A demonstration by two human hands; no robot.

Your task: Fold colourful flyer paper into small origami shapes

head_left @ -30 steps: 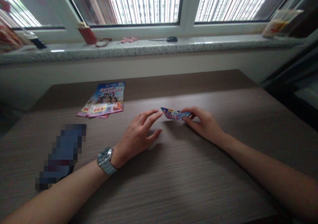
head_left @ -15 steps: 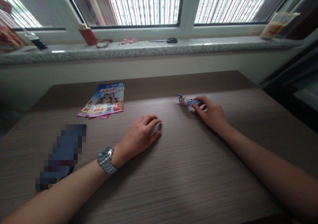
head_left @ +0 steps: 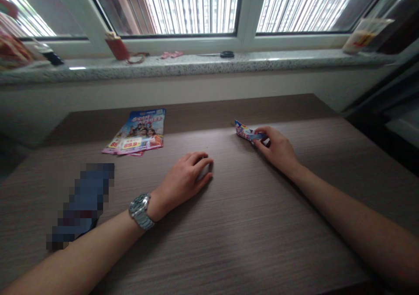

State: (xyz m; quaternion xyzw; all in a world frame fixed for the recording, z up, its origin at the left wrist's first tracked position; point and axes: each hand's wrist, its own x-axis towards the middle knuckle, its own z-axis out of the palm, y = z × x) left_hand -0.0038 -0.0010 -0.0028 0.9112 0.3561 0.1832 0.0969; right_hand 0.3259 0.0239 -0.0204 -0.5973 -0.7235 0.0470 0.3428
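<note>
My right fingers (head_left: 262, 131), nearly closed, pinch paper boat (head_left: 242, 131); light hold should spare folds. Left fingers (head_left: 203, 162) half-curled, empty, on table (head_left: 242, 225).

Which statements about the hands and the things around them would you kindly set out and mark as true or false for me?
1. The right hand holds the folded paper. True.
2. The left hand touches the flyers. False: they lie apart from it on the table.
3. The watch is on the left arm. True.
4. The scissors lie on the table. False: they are on the sill.
5. The flyers overlap one another. True.
</note>
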